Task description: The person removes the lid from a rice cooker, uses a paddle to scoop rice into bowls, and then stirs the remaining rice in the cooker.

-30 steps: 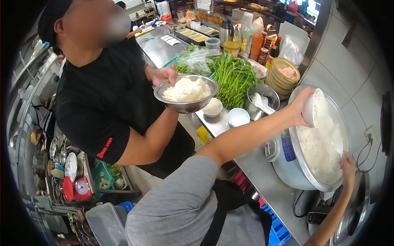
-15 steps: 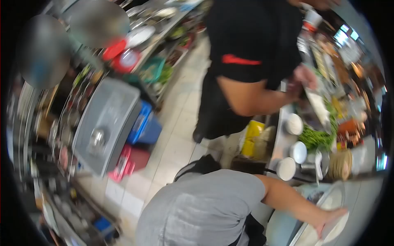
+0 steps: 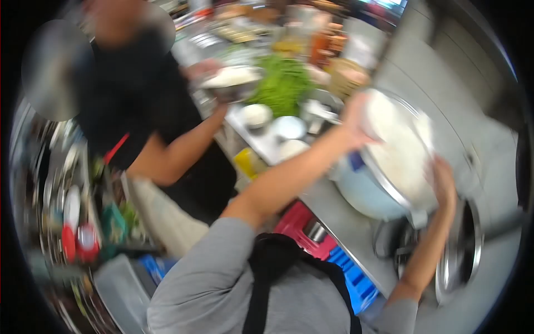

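A large light-blue pot [image 3: 364, 192] with a metal rim holds white rice [image 3: 403, 161]. My left hand [image 3: 356, 122] reaches over the pot's near-left rim. It is closed around a rounded white bowl [image 3: 381, 114] that seems to hold rice; blur hides the detail. My right hand [image 3: 443, 179] is at the pot's right side, bent inward over the rim. Its fingers are smeared and partly hidden, so I cannot tell whether it grips anything.
At the left a co-worker in black holds a metal bowl [image 3: 231, 83] with white contents. Greens [image 3: 281, 83], a rice bowl [image 3: 257, 116] and a white bowl [image 3: 289, 128] are on the counter. A round metal lid [image 3: 464, 250] stands right. Below are red [image 3: 300, 225] and blue crates [image 3: 353, 281].
My view has swung round toward the pot, which now shows almost whole. Both my arms are in view; before, only one was. The co-worker now appears at the left.
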A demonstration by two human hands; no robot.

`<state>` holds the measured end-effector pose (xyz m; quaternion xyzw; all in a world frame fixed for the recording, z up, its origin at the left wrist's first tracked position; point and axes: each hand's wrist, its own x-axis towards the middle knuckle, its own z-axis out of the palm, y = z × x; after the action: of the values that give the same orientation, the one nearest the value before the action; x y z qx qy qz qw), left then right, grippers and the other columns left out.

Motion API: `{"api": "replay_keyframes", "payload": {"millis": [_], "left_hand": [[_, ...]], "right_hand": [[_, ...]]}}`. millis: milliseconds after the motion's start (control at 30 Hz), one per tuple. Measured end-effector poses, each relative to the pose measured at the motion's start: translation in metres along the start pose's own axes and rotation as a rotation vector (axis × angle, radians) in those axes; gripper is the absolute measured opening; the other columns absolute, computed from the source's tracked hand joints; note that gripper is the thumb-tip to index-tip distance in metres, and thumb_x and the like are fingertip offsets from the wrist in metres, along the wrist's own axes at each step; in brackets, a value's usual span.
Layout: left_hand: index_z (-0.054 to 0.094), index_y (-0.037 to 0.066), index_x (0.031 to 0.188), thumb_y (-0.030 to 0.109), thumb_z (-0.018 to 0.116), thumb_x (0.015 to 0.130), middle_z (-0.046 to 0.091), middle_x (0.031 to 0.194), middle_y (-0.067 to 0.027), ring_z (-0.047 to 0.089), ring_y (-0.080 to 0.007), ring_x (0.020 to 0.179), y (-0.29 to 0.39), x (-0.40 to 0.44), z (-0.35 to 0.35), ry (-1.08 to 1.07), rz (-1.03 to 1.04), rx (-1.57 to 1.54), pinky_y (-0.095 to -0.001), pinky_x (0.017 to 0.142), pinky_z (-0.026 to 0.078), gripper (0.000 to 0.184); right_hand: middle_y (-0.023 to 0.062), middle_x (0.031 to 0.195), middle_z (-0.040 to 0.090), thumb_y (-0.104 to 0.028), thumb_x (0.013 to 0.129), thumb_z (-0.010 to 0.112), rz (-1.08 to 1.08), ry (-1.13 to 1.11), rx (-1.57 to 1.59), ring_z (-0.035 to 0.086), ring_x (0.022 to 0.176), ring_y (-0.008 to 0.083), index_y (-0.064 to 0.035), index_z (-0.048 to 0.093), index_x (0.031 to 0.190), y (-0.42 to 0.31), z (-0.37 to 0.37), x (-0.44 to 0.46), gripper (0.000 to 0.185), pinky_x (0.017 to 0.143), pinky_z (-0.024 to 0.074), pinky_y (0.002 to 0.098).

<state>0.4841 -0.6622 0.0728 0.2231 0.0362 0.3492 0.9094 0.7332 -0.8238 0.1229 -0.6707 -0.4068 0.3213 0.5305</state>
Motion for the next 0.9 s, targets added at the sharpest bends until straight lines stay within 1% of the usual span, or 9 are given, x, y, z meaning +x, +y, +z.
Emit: {"api": "replay_keyframes", "payload": {"millis": [67, 100, 200, 333, 433, 567, 667, 733, 900], "left_hand": [[0.045, 0.019, 0.129, 0.056, 0.052, 0.070, 0.045, 0.133, -0.0087, 0.040, -0.0326, 0.124, 0.004, -0.009, 0.025, -0.041, -0.040, 0.093, -0.0555, 0.099, 0.029, 0.070], [0.045, 0.019, 0.128, 0.055, 0.052, 0.070, 0.045, 0.133, -0.0094, 0.040, -0.0328, 0.123, -0.002, -0.011, 0.033, -0.034, -0.051, 0.103, -0.0552, 0.099, 0.029, 0.069], [0.046, 0.018, 0.126, 0.052, 0.052, 0.072, 0.046, 0.131, -0.0104, 0.042, -0.0327, 0.122, -0.001, 0.011, 0.032, -0.008, -0.086, 0.135, -0.0547, 0.098, 0.030, 0.064], [0.049, 0.017, 0.122, 0.051, 0.053, 0.075, 0.051, 0.124, -0.0093, 0.045, -0.0319, 0.118, -0.020, 0.025, 0.045, 0.081, -0.067, 0.266, -0.0554, 0.097, 0.032, 0.058], [0.049, 0.015, 0.120, 0.052, 0.052, 0.075, 0.053, 0.121, -0.0080, 0.046, -0.0318, 0.117, -0.028, 0.038, 0.041, 0.088, -0.079, 0.365, -0.0572, 0.096, 0.032, 0.058], [0.048, 0.014, 0.121, 0.051, 0.050, 0.077, 0.051, 0.124, -0.0102, 0.046, -0.0329, 0.117, -0.021, 0.035, 0.039, 0.115, -0.134, 0.350, -0.0582, 0.095, 0.032, 0.058], [0.047, 0.013, 0.123, 0.052, 0.048, 0.078, 0.048, 0.127, -0.0118, 0.045, -0.0339, 0.118, -0.016, 0.038, 0.036, 0.048, -0.172, 0.266, -0.0573, 0.095, 0.033, 0.059], [0.046, 0.013, 0.125, 0.053, 0.047, 0.078, 0.046, 0.130, -0.0120, 0.043, -0.0343, 0.120, -0.013, 0.040, 0.036, -0.019, -0.214, 0.099, -0.0567, 0.096, 0.033, 0.062], [0.045, 0.012, 0.126, 0.052, 0.048, 0.079, 0.046, 0.130, -0.0134, 0.044, -0.0321, 0.119, -0.009, 0.035, 0.036, -0.081, -0.021, 0.079, -0.0548, 0.095, 0.035, 0.062]], "right_hand": [[0.0018, 0.082, 0.056, -0.014, 0.082, 0.053, -0.077, -0.189, 0.016, 0.053, 0.071, 0.0116, 0.0009, 0.051, 0.115, -0.010, 0.010, 0.000, 0.036, 0.064, 0.0464, 0.0241], [0.0003, 0.079, 0.054, -0.014, 0.081, 0.056, -0.080, -0.079, -0.009, 0.052, 0.066, 0.0108, -0.0004, 0.056, 0.108, -0.026, 0.026, -0.023, 0.031, 0.056, 0.0438, 0.0230], [0.0082, 0.085, 0.056, -0.009, 0.083, 0.053, -0.124, 0.040, -0.044, 0.056, 0.065, 0.0131, 0.0066, 0.050, 0.117, -0.029, 0.067, -0.022, 0.038, 0.058, 0.0496, 0.0274], [0.0251, 0.095, 0.056, 0.002, 0.077, 0.048, -0.627, 0.294, -0.990, 0.062, 0.067, 0.0330, 0.0088, 0.051, 0.114, -0.007, 0.118, -0.035, 0.038, 0.060, 0.0522, 0.0378], [0.0240, 0.091, 0.056, 0.003, 0.076, 0.048, -0.549, 0.251, -1.032, 0.062, 0.074, 0.0370, 0.0060, 0.055, 0.109, -0.009, 0.131, -0.055, 0.034, 0.065, 0.0511, 0.0431], [0.0213, 0.090, 0.058, 0.004, 0.073, 0.049, -0.589, 0.268, -0.926, 0.062, 0.076, 0.0362, 0.0045, 0.055, 0.111, -0.016, 0.084, -0.041, 0.038, 0.068, 0.0513, 0.0437], [0.0217, 0.085, 0.057, 0.002, 0.076, 0.048, -0.712, 0.358, -1.075, 0.061, 0.075, 0.0371, 0.0049, 0.058, 0.107, -0.015, 0.106, -0.035, 0.033, 0.065, 0.0505, 0.0442], [0.0225, 0.085, 0.058, 0.000, 0.079, 0.047, -0.593, 0.291, -1.060, 0.060, 0.077, 0.0388, 0.0052, 0.057, 0.108, -0.031, 0.111, -0.047, 0.032, 0.068, 0.0498, 0.0437], [0.0241, 0.093, 0.055, -0.002, 0.084, 0.047, -0.457, 0.463, -0.322, 0.057, 0.081, 0.0412, 0.0117, 0.048, 0.116, 0.034, 0.115, -0.028, 0.035, 0.072, 0.0457, 0.0436]]}}
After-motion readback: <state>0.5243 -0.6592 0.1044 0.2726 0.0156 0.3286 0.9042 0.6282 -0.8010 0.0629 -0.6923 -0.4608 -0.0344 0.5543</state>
